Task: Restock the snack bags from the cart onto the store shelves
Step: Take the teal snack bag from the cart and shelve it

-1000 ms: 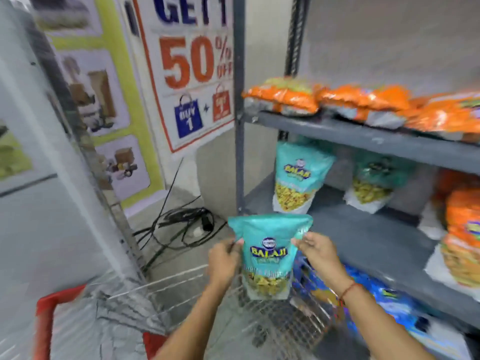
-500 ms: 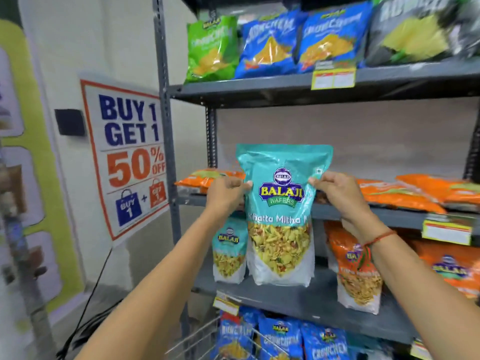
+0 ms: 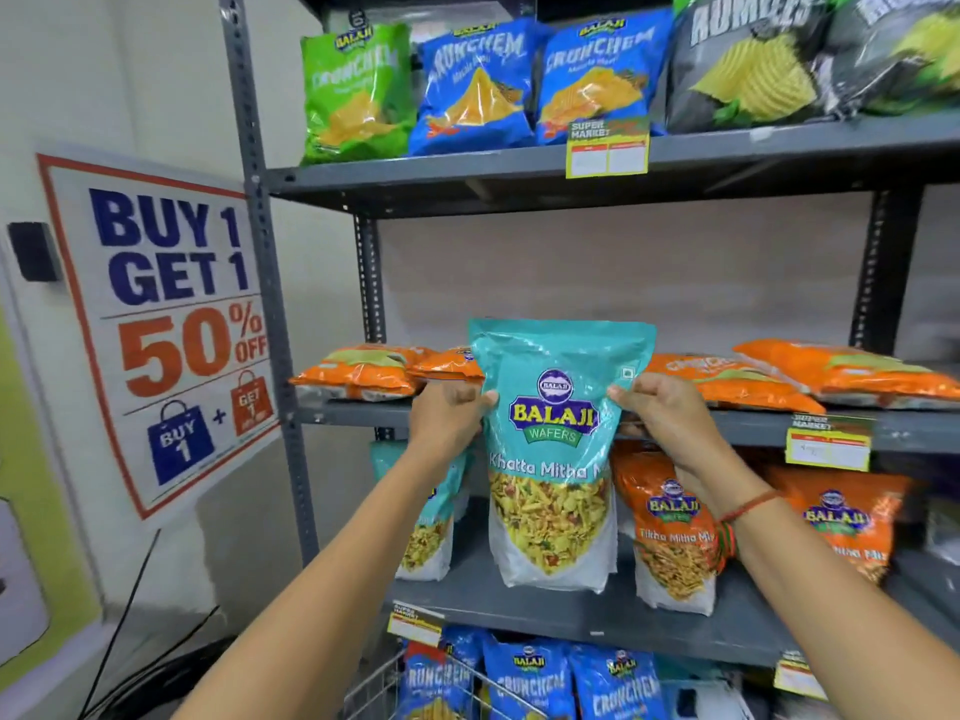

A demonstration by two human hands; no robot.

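I hold a teal Balaji Khatta Mitha snack bag upright in front of the grey shelving. My left hand pinches its left edge and my right hand pinches its right edge, both near the logo. The bag hangs before the lower middle shelf, where another teal bag stands to its left and an orange Balaji bag to its right. The cart's wire rim shows at the bottom edge.
Orange bags lie flat on the shelf above. Green, blue and black chip bags fill the top shelf. Blue Crunchem bags stand at the bottom. A "Buy 1 Get 1" sign hangs on the left wall, with cables below.
Both hands lifted the teal bag from the cart up to shelf height. My view rose from the floor and cart to the shelves, then moved closer.
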